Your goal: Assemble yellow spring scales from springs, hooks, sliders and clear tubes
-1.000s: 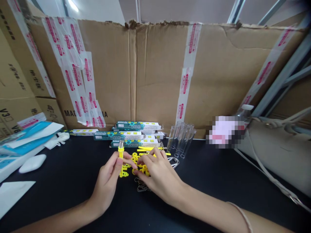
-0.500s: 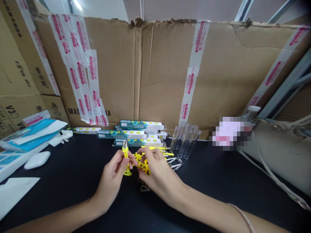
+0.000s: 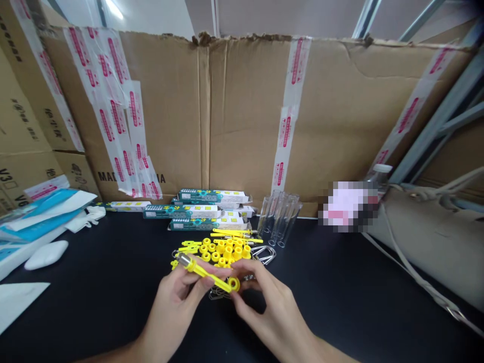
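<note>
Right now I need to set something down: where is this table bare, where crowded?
Bare black table lies right of the right hand, between the clear tubes and the beige bag. Another patch sits between the white oval object and the left hand, which holds a yellow stick. Crowded: centre, where yellow parts, wire clips and boxes bunch.

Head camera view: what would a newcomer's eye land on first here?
The bright yellow against the black table: the left hand holds a yellow rod with a metal tip, and the right hand pinches a yellow ring at its other end. Just behind them lies a pile of yellow parts, with clear tubes to its right, all before a tall taped cardboard wall.
</note>
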Action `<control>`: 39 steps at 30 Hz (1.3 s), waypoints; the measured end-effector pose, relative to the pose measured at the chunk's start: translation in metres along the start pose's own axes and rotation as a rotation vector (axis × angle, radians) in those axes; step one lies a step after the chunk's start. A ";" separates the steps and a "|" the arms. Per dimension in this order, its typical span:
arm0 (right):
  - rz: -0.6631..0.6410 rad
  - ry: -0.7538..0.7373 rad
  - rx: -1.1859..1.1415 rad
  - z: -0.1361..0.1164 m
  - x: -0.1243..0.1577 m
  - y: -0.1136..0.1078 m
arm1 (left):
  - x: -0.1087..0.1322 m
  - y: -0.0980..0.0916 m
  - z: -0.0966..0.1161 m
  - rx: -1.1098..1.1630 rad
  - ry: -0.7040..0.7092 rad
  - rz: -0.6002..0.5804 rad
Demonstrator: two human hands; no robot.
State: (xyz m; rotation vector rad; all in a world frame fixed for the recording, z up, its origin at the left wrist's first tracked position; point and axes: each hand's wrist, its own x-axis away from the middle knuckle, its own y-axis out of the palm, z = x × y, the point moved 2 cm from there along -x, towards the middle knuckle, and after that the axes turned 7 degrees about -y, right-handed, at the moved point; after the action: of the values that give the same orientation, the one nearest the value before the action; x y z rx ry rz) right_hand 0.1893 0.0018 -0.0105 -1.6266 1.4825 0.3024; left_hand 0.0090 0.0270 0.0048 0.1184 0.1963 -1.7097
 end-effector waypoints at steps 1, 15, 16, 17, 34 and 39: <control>0.009 0.028 -0.064 -0.001 0.001 0.001 | 0.001 0.002 0.000 0.003 0.002 -0.011; 0.133 0.231 -0.363 0.009 0.001 -0.003 | -0.003 0.005 0.001 0.053 -0.022 -0.168; 0.149 0.232 -0.363 0.009 0.001 -0.004 | -0.003 0.004 0.002 0.019 -0.001 -0.164; 0.174 0.238 -0.372 0.010 0.001 -0.006 | -0.004 0.003 0.002 -0.013 0.013 -0.160; 0.105 0.372 -0.413 -0.003 -0.003 -0.004 | -0.007 0.001 -0.001 -0.084 -0.197 -0.249; 0.081 0.278 -0.399 -0.001 -0.001 -0.001 | -0.009 0.000 -0.002 -0.153 -0.119 -0.184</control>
State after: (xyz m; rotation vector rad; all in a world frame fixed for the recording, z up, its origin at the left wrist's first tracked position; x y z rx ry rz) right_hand 0.1891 0.0018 -0.0087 -1.9885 1.7848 0.4552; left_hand 0.0101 0.0364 0.0050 -0.1182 0.2548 -1.8716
